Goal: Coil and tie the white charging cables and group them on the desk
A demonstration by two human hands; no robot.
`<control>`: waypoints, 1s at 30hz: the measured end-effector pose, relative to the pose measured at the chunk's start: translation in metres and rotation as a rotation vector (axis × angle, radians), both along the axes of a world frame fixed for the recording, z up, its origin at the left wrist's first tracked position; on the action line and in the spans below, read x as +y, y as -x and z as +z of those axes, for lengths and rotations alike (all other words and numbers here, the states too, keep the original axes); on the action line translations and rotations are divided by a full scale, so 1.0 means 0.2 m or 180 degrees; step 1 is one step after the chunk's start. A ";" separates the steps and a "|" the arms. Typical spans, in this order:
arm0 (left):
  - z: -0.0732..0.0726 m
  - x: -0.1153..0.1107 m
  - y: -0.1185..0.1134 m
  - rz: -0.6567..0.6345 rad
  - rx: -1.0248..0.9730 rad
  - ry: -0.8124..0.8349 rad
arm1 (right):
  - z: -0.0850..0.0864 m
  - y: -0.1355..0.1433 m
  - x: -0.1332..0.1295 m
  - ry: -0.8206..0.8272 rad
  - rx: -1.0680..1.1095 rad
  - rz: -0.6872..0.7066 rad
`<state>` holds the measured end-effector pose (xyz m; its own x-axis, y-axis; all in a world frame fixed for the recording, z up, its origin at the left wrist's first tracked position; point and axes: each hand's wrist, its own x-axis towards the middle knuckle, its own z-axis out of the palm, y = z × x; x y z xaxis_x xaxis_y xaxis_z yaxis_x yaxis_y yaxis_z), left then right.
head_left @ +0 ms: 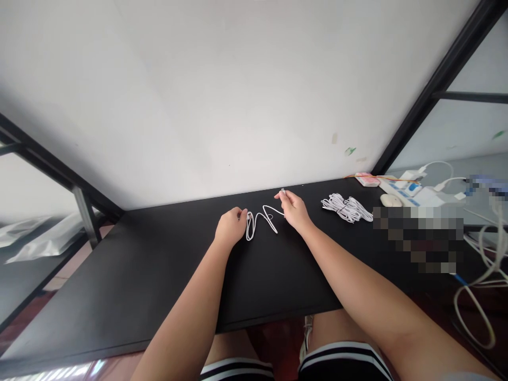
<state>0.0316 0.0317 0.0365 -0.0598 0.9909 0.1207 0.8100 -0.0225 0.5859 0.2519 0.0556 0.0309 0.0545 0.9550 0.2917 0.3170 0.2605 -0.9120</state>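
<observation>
A thin white cable runs in loose bends between my two hands, over the black table. My left hand is closed on one end of it, where a small loop hangs beside the fingertips. The other end, with a small plug at the tip, is pinched between the thumb and fingers of my right hand. To the right of my right hand lies a tied bundle of white cables.
A white mouse, a power strip with plugs and a pink-and-white box are at the back right. Loose white cords hang at the far right. A black metal frame rises beside the wall. Plastic bags lie at far left.
</observation>
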 end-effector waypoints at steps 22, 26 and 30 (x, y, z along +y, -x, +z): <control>-0.01 0.00 0.02 -0.0024 0.0113 0.0483 | -0.03 0.00 0.03 0.0184 0.0297 0.0206; 0.00 0.00 0.02 0.0001 0.0084 0.0423 | -0.01 0.00 0.02 0.0212 0.0581 0.0526; -0.01 0.03 0.02 0.0126 -0.0191 0.0299 | 0.00 -0.01 0.01 0.0149 0.0700 0.0718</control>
<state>0.0275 0.0368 0.0355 -0.1035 0.9944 0.0224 0.7726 0.0662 0.6315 0.2531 0.0575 0.0313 -0.1034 0.9622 0.2518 0.0498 0.2579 -0.9649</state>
